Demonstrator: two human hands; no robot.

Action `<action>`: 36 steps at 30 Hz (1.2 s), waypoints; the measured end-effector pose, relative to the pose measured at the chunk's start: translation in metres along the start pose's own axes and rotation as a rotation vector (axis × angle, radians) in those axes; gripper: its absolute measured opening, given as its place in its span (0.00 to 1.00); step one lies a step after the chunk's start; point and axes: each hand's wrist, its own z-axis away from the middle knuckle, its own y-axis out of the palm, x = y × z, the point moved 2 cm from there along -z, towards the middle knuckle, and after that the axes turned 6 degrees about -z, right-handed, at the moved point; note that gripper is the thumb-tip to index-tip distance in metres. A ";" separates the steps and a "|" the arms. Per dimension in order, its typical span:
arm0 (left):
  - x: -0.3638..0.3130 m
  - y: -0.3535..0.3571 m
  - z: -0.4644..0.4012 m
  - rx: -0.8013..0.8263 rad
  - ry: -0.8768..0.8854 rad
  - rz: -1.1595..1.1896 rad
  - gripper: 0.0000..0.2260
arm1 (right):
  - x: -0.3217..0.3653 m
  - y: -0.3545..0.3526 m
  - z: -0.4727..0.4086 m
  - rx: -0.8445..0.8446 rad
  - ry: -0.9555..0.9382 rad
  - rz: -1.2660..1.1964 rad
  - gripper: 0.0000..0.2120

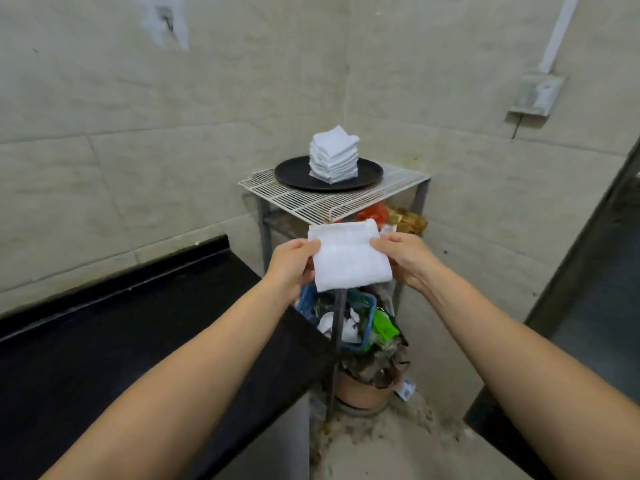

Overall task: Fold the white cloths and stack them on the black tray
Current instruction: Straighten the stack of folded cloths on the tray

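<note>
A white cloth (349, 258), folded over once, hangs in the air in front of the rack. My left hand (292, 265) pinches its left edge and my right hand (407, 259) pinches its right edge. Farther back, a round black tray (294, 173) rests on a white wire rack (311, 202). A tall stack of several folded white cloths (333, 155) stands on the tray, slightly skewed.
A black counter (104, 341) runs along the left wall under my left arm. Below the rack sit a blue basket (367, 317) with clutter, a clay pot (367, 389) and packets. A dark doorway edge (588, 237) stands at right. Sandy floor lies below.
</note>
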 end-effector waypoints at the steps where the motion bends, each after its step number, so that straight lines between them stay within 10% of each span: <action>1: -0.010 0.006 -0.024 -0.006 0.022 -0.009 0.07 | 0.011 -0.002 -0.026 0.002 -0.024 0.015 0.04; 21: -0.170 0.076 -0.401 -0.452 0.224 -0.117 0.12 | 0.159 0.020 -0.483 0.320 -0.320 0.349 0.08; 36: -0.124 0.078 -0.443 -0.660 0.075 -0.200 0.15 | 0.102 0.029 -0.560 0.498 -0.358 0.438 0.04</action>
